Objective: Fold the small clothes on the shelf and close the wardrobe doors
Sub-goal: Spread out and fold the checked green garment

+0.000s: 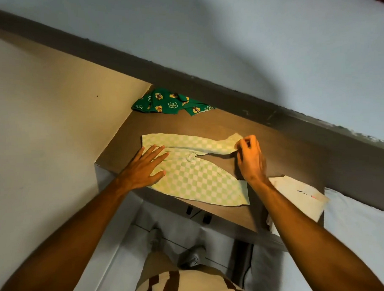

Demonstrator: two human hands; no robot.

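Small light-green checked trousers [197, 178] lie spread on the brown wardrobe shelf [281, 150], legs fanned apart to the right. My left hand [143, 168] presses flat on their waist end, fingers spread. My right hand [250, 157] pinches the cuff of the far leg between thumb and fingers. A crumpled dark-green garment with cartoon prints [169, 103] sits at the shelf's back left corner. A white cloth with small marks [299, 195] lies at the shelf's right front, partly under my right forearm.
The wardrobe's pale left side panel [53, 111] stands close to my left arm. A dark top edge [183, 75] runs diagonally behind the shelf. Below the shelf are my feet in grey socks [191, 255] on a tiled floor.
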